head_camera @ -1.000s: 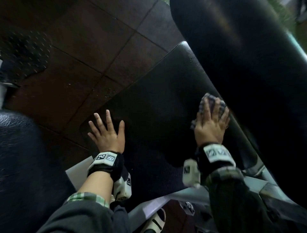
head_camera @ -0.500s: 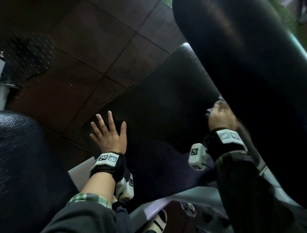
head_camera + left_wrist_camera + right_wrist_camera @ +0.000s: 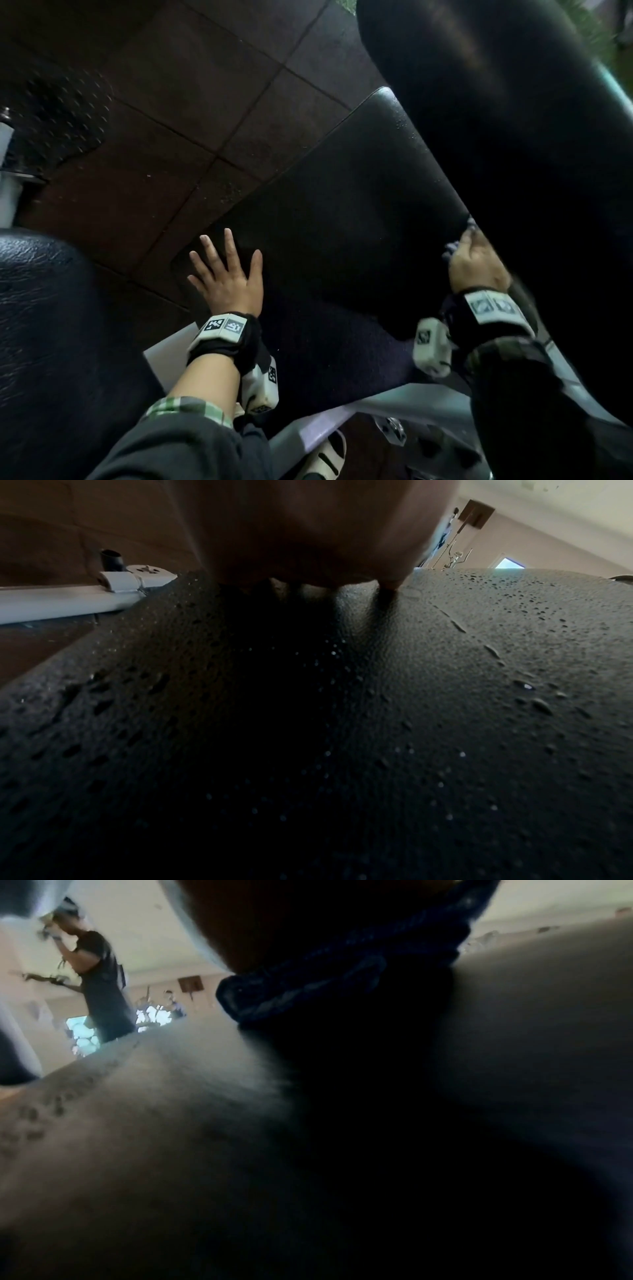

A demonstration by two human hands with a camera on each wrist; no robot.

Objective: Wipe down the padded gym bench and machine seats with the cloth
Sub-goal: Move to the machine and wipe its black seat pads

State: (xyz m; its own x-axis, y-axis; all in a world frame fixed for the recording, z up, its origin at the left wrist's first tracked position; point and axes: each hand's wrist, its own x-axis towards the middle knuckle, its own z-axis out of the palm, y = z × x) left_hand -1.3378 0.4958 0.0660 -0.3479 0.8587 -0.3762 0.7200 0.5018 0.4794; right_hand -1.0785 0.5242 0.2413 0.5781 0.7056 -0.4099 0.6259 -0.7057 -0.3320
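**Cloth worked into the seam at the right of the seat**

I have my left hand (image 3: 227,279) flat on the black seat pad (image 3: 342,212), lower centre of the head view, fingers straight and fanned wide, palm down. I judge it is there as a brace: it steadies my lean over the machine and keeps my weight off the wiping arm. The left wrist view agrees, showing fingertips pressed on the grained vinyl, with droplets beaded across the pad (image 3: 479,669), so that stretch looks not yet dried.

My right hand (image 3: 476,265) is at the right-middle of the head view, where the seat meets the big dark back pad (image 3: 513,120) that fills the upper right. The cloth (image 3: 452,248) is under it, only a pale edge showing past the knuckles; in the right wrist view it appears as a bunched blue fold (image 3: 325,988) beneath the palm. The hand bears on the cloth, but whether the fingers curl round it or press flat I cannot tell, as that part is blurred and shadowed.

The right wrist is turned inward, forearm coming up from the lower right. The left forearm comes up from the bottom, wrist roughly straight.
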